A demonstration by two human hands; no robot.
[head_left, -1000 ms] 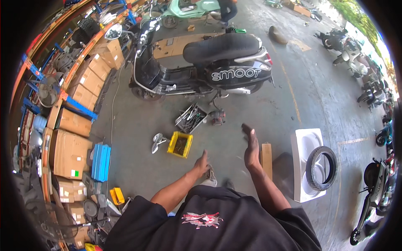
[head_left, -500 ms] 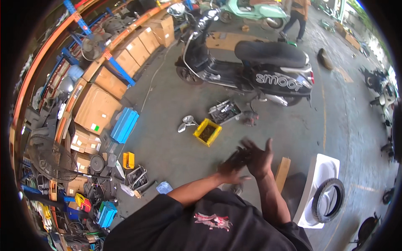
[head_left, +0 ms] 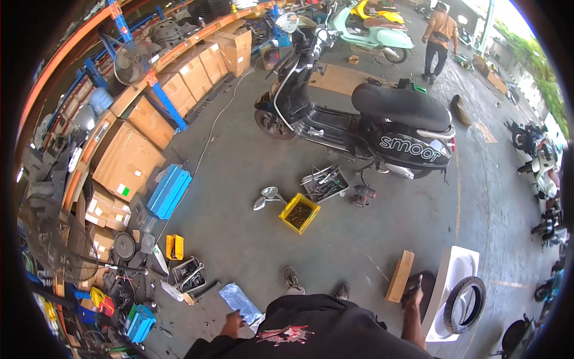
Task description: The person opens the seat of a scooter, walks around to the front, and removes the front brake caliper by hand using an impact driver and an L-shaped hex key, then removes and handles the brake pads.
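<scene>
Your left hand (head_left: 232, 323), low in the frame left of centre, hangs just beside a crinkled silvery plastic bag (head_left: 240, 303) on the floor (head_left: 239, 239); the fingers look loosely curled on nothing, though at this size you cannot tell for sure. Your right hand (head_left: 412, 294), lower right, is closed around something dark, and what it is you cannot make out. Just left of it lies a short wooden block (head_left: 399, 276); to the right a black tyre (head_left: 464, 304) leans on a white panel (head_left: 457, 269).

The bag looks light, limp and slippery, so pinch it at an edge. The block seems stiff and light enough to take around its middle. The tyre is likely heavier and rubbery; grip it through the opening.

Further up toward the centre sit a yellow parts bin (head_left: 299, 213), a tool tray (head_left: 324, 183) and a black scooter (head_left: 365, 128).
</scene>
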